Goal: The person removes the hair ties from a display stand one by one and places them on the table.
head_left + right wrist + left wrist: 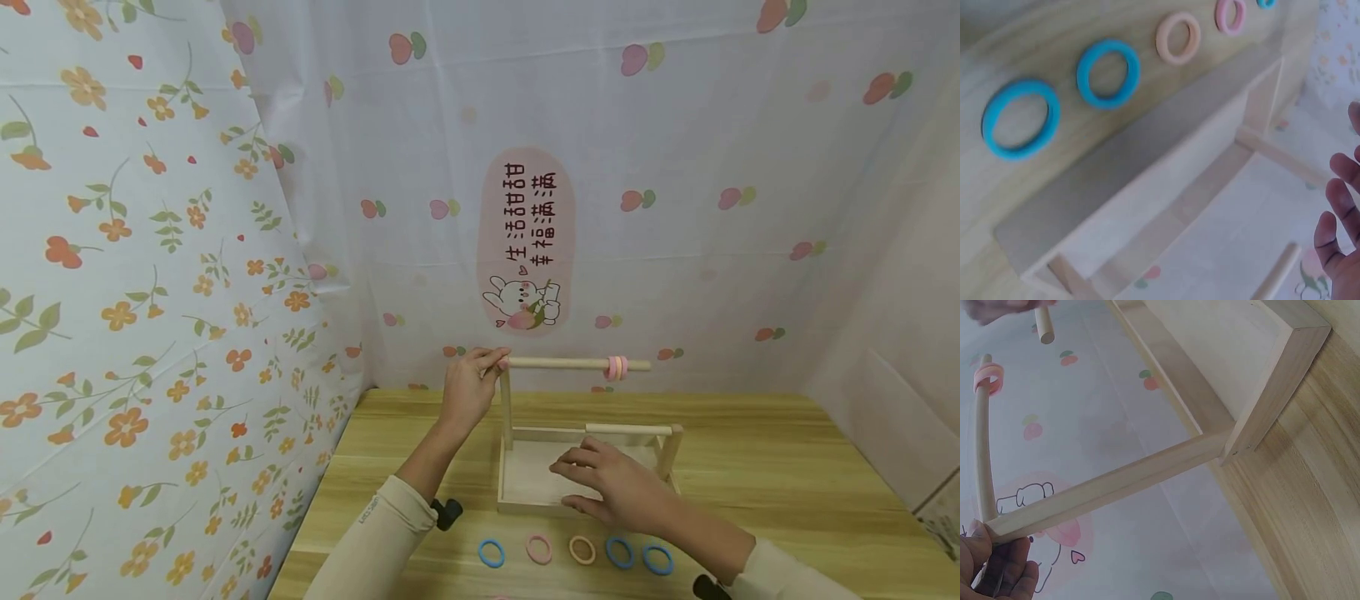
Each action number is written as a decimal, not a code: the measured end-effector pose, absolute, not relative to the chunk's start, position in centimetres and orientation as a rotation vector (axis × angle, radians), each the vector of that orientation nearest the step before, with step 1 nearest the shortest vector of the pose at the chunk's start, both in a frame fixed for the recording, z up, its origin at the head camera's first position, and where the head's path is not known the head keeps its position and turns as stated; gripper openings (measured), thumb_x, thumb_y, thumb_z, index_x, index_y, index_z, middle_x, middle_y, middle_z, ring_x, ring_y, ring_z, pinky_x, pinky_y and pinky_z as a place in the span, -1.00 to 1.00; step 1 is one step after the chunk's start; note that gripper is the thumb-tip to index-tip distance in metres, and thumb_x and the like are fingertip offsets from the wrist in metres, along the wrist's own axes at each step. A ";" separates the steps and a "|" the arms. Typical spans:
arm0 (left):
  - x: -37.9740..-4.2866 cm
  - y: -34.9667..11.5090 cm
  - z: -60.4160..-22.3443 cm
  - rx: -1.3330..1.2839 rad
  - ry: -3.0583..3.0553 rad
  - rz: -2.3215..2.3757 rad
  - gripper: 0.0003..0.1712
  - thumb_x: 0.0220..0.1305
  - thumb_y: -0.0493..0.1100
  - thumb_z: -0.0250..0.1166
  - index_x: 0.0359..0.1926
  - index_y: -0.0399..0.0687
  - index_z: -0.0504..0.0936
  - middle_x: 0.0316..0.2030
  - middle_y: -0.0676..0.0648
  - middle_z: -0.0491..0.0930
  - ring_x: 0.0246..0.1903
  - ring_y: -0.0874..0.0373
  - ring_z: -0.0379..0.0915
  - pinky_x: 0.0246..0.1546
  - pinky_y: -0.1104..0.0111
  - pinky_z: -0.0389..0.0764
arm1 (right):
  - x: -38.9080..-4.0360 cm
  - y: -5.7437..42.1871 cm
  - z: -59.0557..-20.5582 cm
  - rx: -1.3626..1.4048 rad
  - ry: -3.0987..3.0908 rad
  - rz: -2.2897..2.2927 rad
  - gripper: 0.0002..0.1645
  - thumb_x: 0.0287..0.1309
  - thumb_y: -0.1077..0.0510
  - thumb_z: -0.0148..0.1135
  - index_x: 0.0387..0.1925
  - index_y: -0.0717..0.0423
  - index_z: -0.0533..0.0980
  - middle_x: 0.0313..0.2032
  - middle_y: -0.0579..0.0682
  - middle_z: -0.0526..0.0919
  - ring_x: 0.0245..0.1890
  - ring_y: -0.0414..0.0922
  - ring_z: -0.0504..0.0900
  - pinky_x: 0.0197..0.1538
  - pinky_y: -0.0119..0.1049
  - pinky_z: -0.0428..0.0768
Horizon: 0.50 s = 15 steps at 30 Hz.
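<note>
A wooden stand has a shallow tray base [525,506], a tall post [507,408] on its left and a short post [670,454] on its right. From the tall post a long rod [558,363] runs rightward, carrying pink and peach rings [617,368] near its free end. My left hand [467,387] pinches the corner where post and rod meet; the left wrist view shows thumb and fingers [1013,569] around it. Over the tray hovers my right hand [630,492], fingers spread and holding nothing, below the short rod [628,429].
In front of the tray several rings lie in a row on the wooden table [787,475]: a blue ring [482,551], a pink ring [528,546], a peach ring [572,547] and further blue rings [1054,115]. A patterned cloth [675,275] hangs behind the table.
</note>
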State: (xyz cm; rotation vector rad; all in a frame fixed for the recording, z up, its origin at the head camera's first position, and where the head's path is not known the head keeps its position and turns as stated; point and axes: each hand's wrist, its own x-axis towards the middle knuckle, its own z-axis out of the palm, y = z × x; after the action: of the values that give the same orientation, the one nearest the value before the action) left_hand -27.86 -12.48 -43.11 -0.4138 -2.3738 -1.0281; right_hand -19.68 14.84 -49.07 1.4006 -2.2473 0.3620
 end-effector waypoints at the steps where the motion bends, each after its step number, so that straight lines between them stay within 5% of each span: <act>1: -27.9 -12.5 -43.1 -0.412 -2.374 -1.028 -0.68 0.50 -0.11 0.44 0.17 -0.06 0.87 0.02 -0.17 0.87 -0.20 -0.02 0.76 -0.24 0.24 0.71 | -19.9 15.0 -48.9 1.380 -2.244 0.352 -0.49 0.26 -0.06 0.65 0.18 -0.02 0.75 0.04 -0.18 0.81 0.02 -0.13 0.70 0.11 -0.06 0.79; 9: -27.8 -12.5 -43.1 -0.407 -2.372 -1.030 -0.69 0.50 -0.12 0.43 0.17 -0.06 0.87 0.02 -0.17 0.87 -0.18 -0.03 0.78 -0.23 0.22 0.74 | -21.2 16.7 -48.0 1.292 -2.226 0.343 -0.44 0.17 -0.02 0.71 0.17 0.06 0.76 0.03 -0.11 0.81 -0.06 -0.14 0.66 -0.06 -0.19 0.73; 15: -27.8 -12.5 -43.2 -0.396 -2.379 -1.037 -0.69 0.49 -0.13 0.45 0.17 -0.04 0.87 0.04 -0.15 0.86 -0.20 -0.02 0.76 -0.23 0.20 0.75 | -22.0 17.8 -47.4 1.259 -2.216 0.355 -0.51 0.41 -0.13 0.54 0.18 0.08 0.76 0.01 -0.10 0.80 -0.06 -0.13 0.66 -0.10 -0.21 0.75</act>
State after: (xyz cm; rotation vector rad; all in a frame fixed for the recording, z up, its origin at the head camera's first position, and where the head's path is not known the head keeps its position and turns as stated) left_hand -27.84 -12.47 -43.21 -0.3964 -2.3787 -1.0367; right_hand -22.04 17.83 -47.44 1.2589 -2.2160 0.3551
